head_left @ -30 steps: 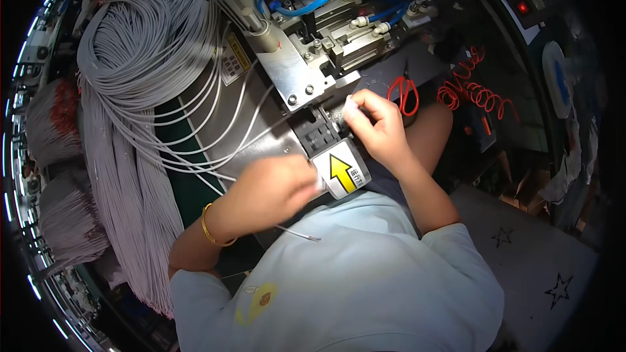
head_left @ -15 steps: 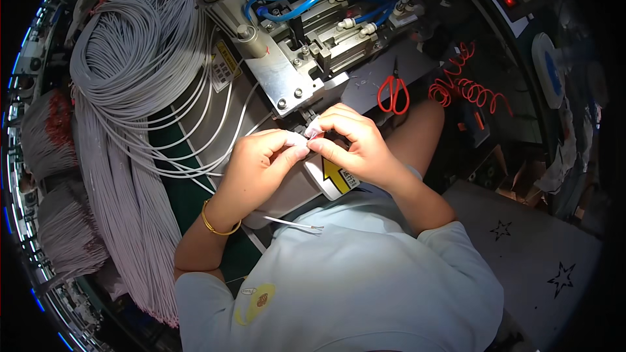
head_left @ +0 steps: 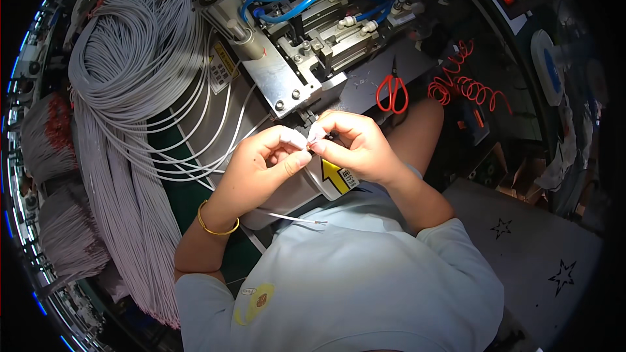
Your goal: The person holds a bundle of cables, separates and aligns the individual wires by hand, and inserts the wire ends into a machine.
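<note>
In front of the metal press, my left hand [head_left: 255, 166] and my right hand [head_left: 357, 146] meet fingertip to fingertip. Both pinch at a tiny wire end, mostly covered by the fingers. White coverings wrap the index fingertips of both hands. Below my left hand, a white cable [head_left: 287, 217] runs out toward my shirt and ends in bare thin wires. The metal press [head_left: 277, 85] with its cylinder stands just beyond my fingers. Under my right hand is a white panel with a yellow arrow label [head_left: 336, 175].
A big coil of grey cables [head_left: 140, 58] hangs at the left, with several strands reaching toward my hands. Red-handled scissors [head_left: 392, 94] lie right of the press. Blue air hoses [head_left: 300, 3] cross its top. A red coiled hose [head_left: 466, 85] sits farther right.
My left thumb and index finger have spread slightly apart, and the left fingers curl more. My right fingertips have shifted a little. The loose cable end has moved slightly right and up.
</note>
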A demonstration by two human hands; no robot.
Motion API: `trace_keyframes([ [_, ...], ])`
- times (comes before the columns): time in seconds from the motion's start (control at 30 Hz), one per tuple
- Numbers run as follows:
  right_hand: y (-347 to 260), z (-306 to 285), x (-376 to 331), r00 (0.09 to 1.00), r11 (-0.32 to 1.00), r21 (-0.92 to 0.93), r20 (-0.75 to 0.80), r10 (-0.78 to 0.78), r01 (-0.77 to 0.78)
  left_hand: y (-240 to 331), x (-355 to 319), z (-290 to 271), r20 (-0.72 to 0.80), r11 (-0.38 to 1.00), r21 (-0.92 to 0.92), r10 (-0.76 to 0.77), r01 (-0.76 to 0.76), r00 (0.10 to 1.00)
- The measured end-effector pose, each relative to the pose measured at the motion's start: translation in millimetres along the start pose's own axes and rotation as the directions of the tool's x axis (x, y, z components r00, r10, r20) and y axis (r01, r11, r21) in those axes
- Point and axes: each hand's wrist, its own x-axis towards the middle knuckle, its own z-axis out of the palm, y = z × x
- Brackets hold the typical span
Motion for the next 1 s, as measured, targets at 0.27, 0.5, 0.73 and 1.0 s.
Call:
trace_keyframes([
  [0.27, -0.2, -8.9, 4.9, 0.938, 0.774, -0.530, 0.207, -0.277, 0.346, -8.4, 0.6, -0.5, 0.083, 0.746, 0.613, 0.267, -0.260, 0.960],
  [0.5, 4.9, -7.2, 8.2, 0.961, 0.874, -0.424, -0.031, -0.276, 0.237, -3.8, -1.8, 4.3, -0.101, 0.988, 0.124, 0.106, -0.094, 0.989],
  [0.73, 15.9, -3.8, 1.2, 0.959, 0.878, -0.466, -0.179, -0.219, 0.113, 1.6, 3.6, -0.8, -0.105, 0.806, 0.578, 0.226, -0.125, 0.969],
  [1.0, 31.5, -18.3, 9.4, 0.999, 0.873, -0.487, -0.054, 0.008, -0.034, -2.9, 0.1, 4.2, -0.131, 0.612, 0.789, 0.246, -0.049, 0.960],
])
